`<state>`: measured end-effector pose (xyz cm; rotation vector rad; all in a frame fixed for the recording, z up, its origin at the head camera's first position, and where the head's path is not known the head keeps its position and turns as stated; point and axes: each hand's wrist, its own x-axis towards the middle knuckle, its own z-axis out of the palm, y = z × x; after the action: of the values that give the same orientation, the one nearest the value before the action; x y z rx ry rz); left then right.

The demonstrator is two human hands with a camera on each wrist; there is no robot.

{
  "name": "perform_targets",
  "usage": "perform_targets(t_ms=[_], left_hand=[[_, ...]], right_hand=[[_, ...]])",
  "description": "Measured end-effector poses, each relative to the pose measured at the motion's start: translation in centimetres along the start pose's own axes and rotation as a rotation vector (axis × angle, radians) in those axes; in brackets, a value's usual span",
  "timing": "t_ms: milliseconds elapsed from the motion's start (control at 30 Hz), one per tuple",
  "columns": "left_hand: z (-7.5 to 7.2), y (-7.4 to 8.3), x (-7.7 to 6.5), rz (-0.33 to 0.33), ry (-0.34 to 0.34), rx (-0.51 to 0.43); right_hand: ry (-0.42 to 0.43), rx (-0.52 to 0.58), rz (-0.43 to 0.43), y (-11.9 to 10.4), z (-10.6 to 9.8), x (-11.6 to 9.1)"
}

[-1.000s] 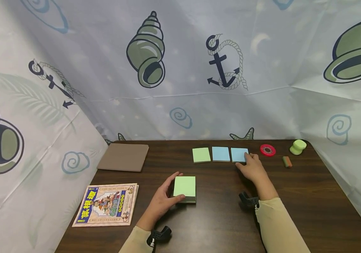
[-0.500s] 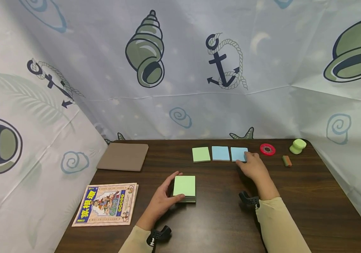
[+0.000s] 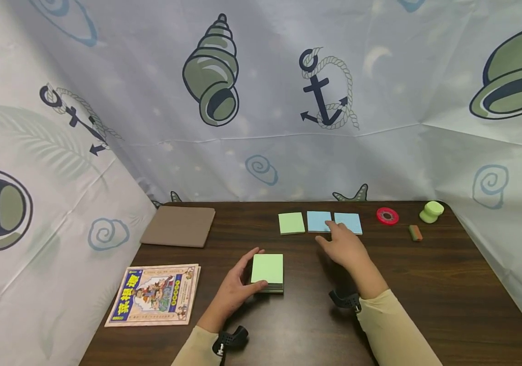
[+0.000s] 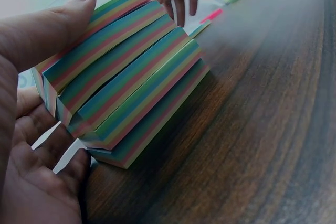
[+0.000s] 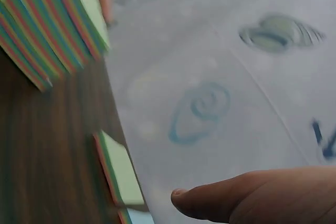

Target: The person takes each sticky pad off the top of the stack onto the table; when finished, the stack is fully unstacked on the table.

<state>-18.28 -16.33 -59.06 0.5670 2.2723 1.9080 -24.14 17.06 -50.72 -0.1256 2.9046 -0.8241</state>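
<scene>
My left hand point(image 3: 232, 292) holds the side of a stack of sticky note pads point(image 3: 267, 270), a pale green sheet on top. In the left wrist view the thumb lies near the top of the striped stack point(image 4: 123, 77) and the fingers go behind it. Farther back, a green sticky note pad point(image 3: 291, 223), a blue sticky note pad point(image 3: 317, 220) and another blue one point(image 3: 349, 222) stand in a row. My right hand point(image 3: 346, 247) is over the front of the two blue pads, fingers extended, gripping nothing; one fingertip overlaps the middle pad.
Right of the row lie a red ring-shaped object point(image 3: 387, 216), a small orange-and-green block point(image 3: 415, 233) and a light green knob-shaped object point(image 3: 431, 212). At left, a brown board point(image 3: 178, 226) lies behind a printed booklet point(image 3: 155, 296). A patterned cloth point(image 3: 261, 101) hangs behind the table.
My right hand has left the right-hand blue pad and moved left toward the middle one. The left hand stays at the stack.
</scene>
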Motion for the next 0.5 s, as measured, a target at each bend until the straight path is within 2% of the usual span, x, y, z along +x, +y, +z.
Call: perform_targets(t_ms=[233, 500], left_hand=[[0.0, -0.2, 0.0, 0.005, -0.008, 0.013], [-0.1, 0.0, -0.1, 0.008, -0.018, 0.009]], right_hand=[[0.037, 0.002, -0.121, -3.9, 1.7, -1.5], [-0.038, 0.09, -0.211, -7.0, 2.8, -3.5]])
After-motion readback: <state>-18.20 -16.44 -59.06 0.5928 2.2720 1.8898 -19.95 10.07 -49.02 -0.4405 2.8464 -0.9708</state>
